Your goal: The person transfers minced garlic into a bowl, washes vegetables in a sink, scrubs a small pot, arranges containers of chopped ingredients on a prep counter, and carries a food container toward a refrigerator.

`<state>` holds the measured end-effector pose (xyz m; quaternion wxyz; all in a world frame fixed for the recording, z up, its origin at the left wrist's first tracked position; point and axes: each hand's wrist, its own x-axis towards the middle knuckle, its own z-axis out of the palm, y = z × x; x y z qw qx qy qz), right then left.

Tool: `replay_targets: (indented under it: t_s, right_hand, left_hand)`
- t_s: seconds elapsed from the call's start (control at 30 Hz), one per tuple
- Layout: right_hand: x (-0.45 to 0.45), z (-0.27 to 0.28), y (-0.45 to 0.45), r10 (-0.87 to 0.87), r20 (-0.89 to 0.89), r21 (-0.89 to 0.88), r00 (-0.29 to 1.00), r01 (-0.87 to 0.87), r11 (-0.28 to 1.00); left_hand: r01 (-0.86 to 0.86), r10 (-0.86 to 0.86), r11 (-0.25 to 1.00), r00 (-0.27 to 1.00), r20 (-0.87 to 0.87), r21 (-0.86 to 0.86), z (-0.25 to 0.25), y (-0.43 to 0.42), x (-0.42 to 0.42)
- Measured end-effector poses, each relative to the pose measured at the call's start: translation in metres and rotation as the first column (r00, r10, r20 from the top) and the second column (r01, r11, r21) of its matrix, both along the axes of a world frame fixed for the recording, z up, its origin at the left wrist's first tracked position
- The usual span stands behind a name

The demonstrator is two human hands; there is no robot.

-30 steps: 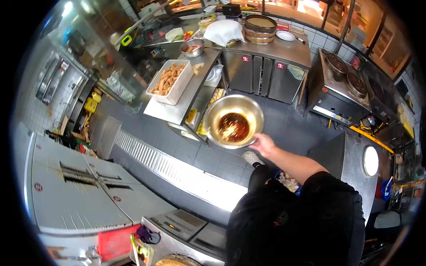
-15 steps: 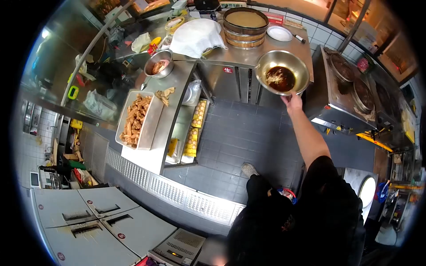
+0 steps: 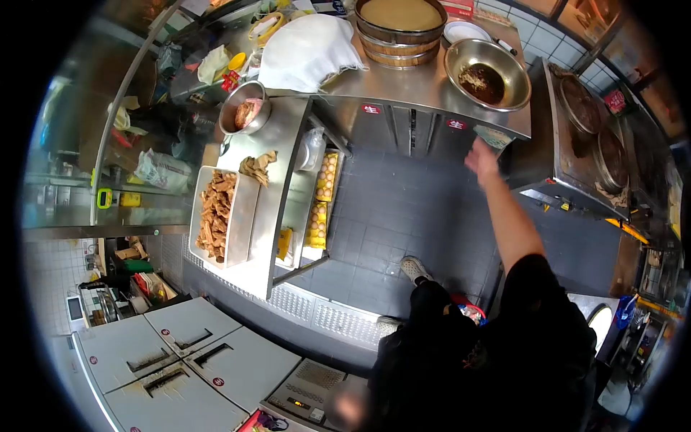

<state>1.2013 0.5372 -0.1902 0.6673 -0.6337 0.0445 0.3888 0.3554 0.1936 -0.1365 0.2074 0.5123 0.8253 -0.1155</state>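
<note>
Far silver steel counter (image 3: 414, 88): white draped cloth (image 3: 306, 52) at left; round brown wooden-sided steamer (image 3: 399, 56) at middle; round white plate (image 3: 466, 31) and wide round silver metal bowl of dark liquid (image 3: 515, 75) at right.
Left silver steel bench (image 3: 283, 133): smaller round silver metal bowl (image 3: 260, 108) far; crumpled brown heap (image 3: 258, 167) middle; white rectangular tub (image 3: 245, 219) near.
Shelf under bench (image 3: 297, 198): yellow egg trays (image 3: 317, 225), right.

A restaurant-style commercial kitchen; a long stainless-steel counter (image 3: 403, 88) bears a wooden-sided steamer (image 3: 399, 47) and a metal bowl (image 3: 516, 83) of dark liquid; to the left, a white tub (image 3: 242, 227) is full of brown food pieces; egg trays (image 3: 317, 225) sit on a low shelf; dark floor tiles (image 3: 360, 241), a slotted drain cover (image 3: 337, 322) and a four-door refrigerator (image 3: 255, 367) complete the fittings.
</note>
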Motion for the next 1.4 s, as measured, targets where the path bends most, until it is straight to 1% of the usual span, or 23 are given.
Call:
replay_targets:
  t_s: [0.03, 0.07, 0.1, 0.13, 0.17, 0.2, 0.27, 0.37, 0.4, 0.43, 0.47, 0.53, 0.6, 0.63, 0.67, 0.77, 0.87, 0.93, 1.0, 1.07, 1.23, 1.33, 1.4]
  right_hand:
    - [-0.018, -0.041, -0.025, 0.179, 0.050, -0.174, 0.983, -0.168, 0.970]
    - [-0.053, -0.091, -0.055, 0.519, 0.305, -0.434, 0.799, -0.368, 0.822]
    - [-0.082, -0.152, -0.085, 0.758, 0.455, -0.706, 0.467, -0.330, 0.627]
    - [-0.146, -0.056, -0.102, 0.848, 0.133, -0.665, 0.513, -0.588, 0.460]
    - [-0.177, -0.134, -0.148, 0.917, 0.343, -0.735, -0.202, -0.666, 0.128]
    - [-0.218, -0.097, -0.158, 0.974, -0.219, -0.355, -0.061, -0.925, -0.138]
    - [-0.284, -0.081, -0.191, 0.863, -0.506, -0.180, -0.012, -0.977, -0.119]
    - [-0.254, -0.051, -0.165, 0.777, -0.629, -0.131, -0.020, -0.982, -0.132]
    - [-0.240, -0.078, -0.163, 0.855, -0.501, -0.232, -0.136, -0.930, -0.284]
    - [-0.227, -0.076, -0.145, 0.817, -0.451, -0.396, -0.359, -0.740, -0.543]
    - [-0.211, -0.071, -0.119, 0.699, -0.439, -0.540, -0.565, -0.455, -0.708]
    - [-0.183, -0.039, -0.089, 0.817, -0.223, -0.865, -0.532, -0.278, -0.418]
    - [-0.171, -0.012, -0.053, 0.999, 0.022, -0.831, -0.036, -0.557, -0.001]
    - [-0.164, -0.010, -0.034, 0.993, 0.052, -0.803, 0.109, -0.587, 0.106]
    - [-0.161, -0.010, -0.019, 0.963, 0.073, -0.769, 0.258, -0.600, 0.219]
    - [-0.160, -0.021, 0.014, 0.993, 0.094, -0.895, 0.078, -0.430, 0.118]
    - [-0.154, -0.016, 0.055, 0.978, 0.148, -0.885, -0.147, -0.461, 0.064]
    - [-0.143, -0.008, 0.105, 0.979, 0.100, -0.927, -0.177, -0.375, 0.027]
    - [-0.128, 0.006, 0.155, 0.975, 0.141, -0.934, -0.172, -0.350, 0.073]
    - [-0.099, -0.024, 0.193, 0.915, 0.246, -0.951, -0.321, -0.265, 0.163]
    - [-0.074, -0.024, 0.300, 0.956, -0.059, -0.993, -0.288, -0.086, -0.087]
    - [-0.054, -0.081, 0.316, 0.975, -0.072, -0.992, -0.208, -0.085, -0.092]
    - [-0.064, -0.103, 0.322, 0.995, -0.064, -0.997, -0.075, -0.031, -0.066]
  left_hand:
    - [-0.028, 0.027, 1.000, 0.998, 0.064, 0.008, 0.001, 0.008, 0.012]
    - [-0.058, 0.056, 0.998, 0.990, 0.127, 0.015, -0.001, 0.018, 0.025]
    - [-0.085, 0.080, 0.996, 0.978, 0.191, 0.021, -0.004, 0.033, 0.039]
    - [-0.044, 0.034, 0.998, 0.976, 0.215, 0.042, -0.007, 0.044, 0.052]
    - [-0.005, -0.010, 0.998, 0.971, 0.238, 0.063, -0.010, 0.054, 0.063]
    - [0.037, -0.057, 0.996, 0.964, 0.259, 0.083, -0.011, 0.065, 0.074]
    - [0.210, -0.247, 0.968, 0.894, 0.374, 0.138, -0.015, 0.090, 0.086]
    - [0.409, -0.423, 0.901, 0.753, 0.504, 0.145, -0.025, 0.122, 0.081]
    - [0.447, -0.393, 0.894, 0.763, 0.513, 0.020, -0.037, 0.140, 0.075]
    - [0.478, -0.355, 0.869, 0.782, 0.512, -0.127, -0.055, 0.161, 0.069]
    - [0.491, -0.329, 0.834, 0.809, 0.487, -0.252, -0.076, 0.184, 0.063]
    - [0.468, -0.318, 0.816, 0.853, 0.413, -0.339, -0.111, 0.224, 0.050]
    - [0.471, -0.382, 0.841, 0.865, 0.325, -0.266, -0.141, 0.262, 0.041]
    - [0.368, -0.293, 0.889, 0.914, 0.279, -0.271, -0.114, 0.300, 0.061]
    - [0.361, -0.285, 0.900, 0.912, 0.297, -0.246, -0.129, 0.328, 0.057]
    - [0.483, -0.434, 0.873, 0.832, 0.346, -0.067, -0.129, 0.409, 0.066]
    - [0.442, -0.385, 0.896, 0.822, 0.420, -0.043, -0.102, 0.482, 0.108]
    - [0.468, -0.443, 0.882, 0.776, 0.448, 0.061, -0.101, 0.509, 0.130]
    - [0.464, -0.450, 0.878, 0.720, 0.528, 0.115, -0.085, 0.529, 0.158]
    - [0.488, -0.467, 0.864, 0.687, 0.556, 0.123, -0.060, 0.538, 0.186]
    - [0.464, -0.425, 0.880, 0.679, 0.599, 0.099, -0.035, 0.517, 0.229]
    - [0.402, -0.343, 0.916, 0.755, 0.558, 0.018, -0.033, 0.487, 0.241]
    - [0.342, -0.284, 0.940, 0.781, 0.556, 0.000, -0.035, 0.464, 0.253]
